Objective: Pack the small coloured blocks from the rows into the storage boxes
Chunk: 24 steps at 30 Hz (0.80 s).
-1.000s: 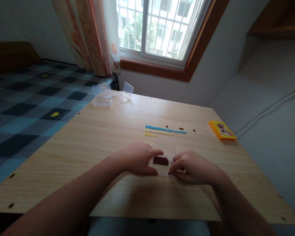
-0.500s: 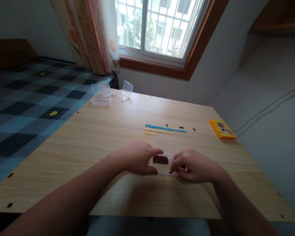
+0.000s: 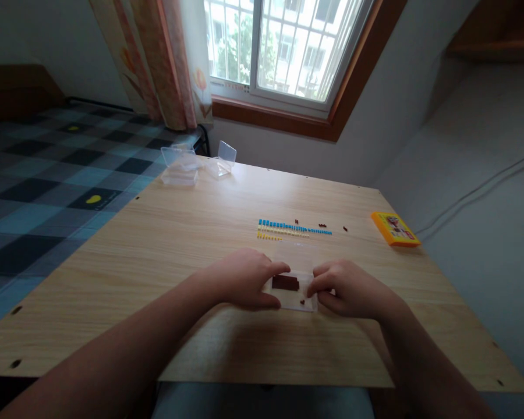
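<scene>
A small clear plastic plate (image 3: 293,298) lies on the wooden table (image 3: 192,244) in front of me. A patch of dark brown bricks (image 3: 285,283) sits on it, with one loose brown piece (image 3: 303,302) near its front right corner. My left hand (image 3: 244,278) pinches the plate's left edge between thumb and forefinger. My right hand (image 3: 349,288) is curled at the plate's right edge, fingers pressed together; what they hold is hidden.
Rows of tiny blue and yellow bricks (image 3: 288,228) lie farther back, with a few brown ones (image 3: 322,226) beside them. A yellow box (image 3: 394,229) sits at the right edge. Clear plastic containers (image 3: 196,166) stand at the far left corner. A checked bed (image 3: 48,186) lies left.
My right hand has drawn slightly right, off the plate's front corner, leaving a small brown piece visible on the plate. The left hand has stayed put.
</scene>
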Each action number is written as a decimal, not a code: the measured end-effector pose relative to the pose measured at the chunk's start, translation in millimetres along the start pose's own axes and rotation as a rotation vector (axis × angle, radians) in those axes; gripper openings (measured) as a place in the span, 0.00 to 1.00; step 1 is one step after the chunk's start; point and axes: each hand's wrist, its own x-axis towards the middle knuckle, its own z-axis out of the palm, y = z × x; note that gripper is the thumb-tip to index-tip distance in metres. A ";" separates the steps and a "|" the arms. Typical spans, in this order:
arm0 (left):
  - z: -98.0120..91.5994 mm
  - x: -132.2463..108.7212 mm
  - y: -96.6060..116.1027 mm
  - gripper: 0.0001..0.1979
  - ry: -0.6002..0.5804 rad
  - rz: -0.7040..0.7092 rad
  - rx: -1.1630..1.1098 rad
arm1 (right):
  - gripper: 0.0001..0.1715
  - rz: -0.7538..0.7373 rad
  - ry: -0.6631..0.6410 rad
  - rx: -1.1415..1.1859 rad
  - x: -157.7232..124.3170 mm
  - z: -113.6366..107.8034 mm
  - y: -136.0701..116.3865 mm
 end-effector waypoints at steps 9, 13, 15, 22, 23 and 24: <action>-1.0 -0.1 0.4 0.32 -0.002 0.006 -0.004 | 0.25 0.015 -0.070 0.025 3.4 3.9 -4.6; -1.6 0.1 0.8 0.32 -0.010 0.000 -0.005 | 0.25 0.028 -0.032 -0.011 1.7 2.6 -1.6; -1.8 -0.1 0.9 0.31 -0.011 0.000 -0.006 | 0.25 0.013 -0.026 -0.005 0.7 2.3 -0.9; -0.4 -0.1 0.0 0.32 0.003 0.002 0.007 | 0.26 -0.032 -0.059 0.044 1.5 4.2 -4.9; -0.4 0.0 0.1 0.32 0.001 0.001 0.007 | 0.25 -0.026 -0.062 0.042 1.7 4.1 -5.3; -0.6 0.0 0.3 0.33 -0.002 -0.001 0.005 | 0.25 -0.016 -0.062 0.034 1.8 4.0 -5.4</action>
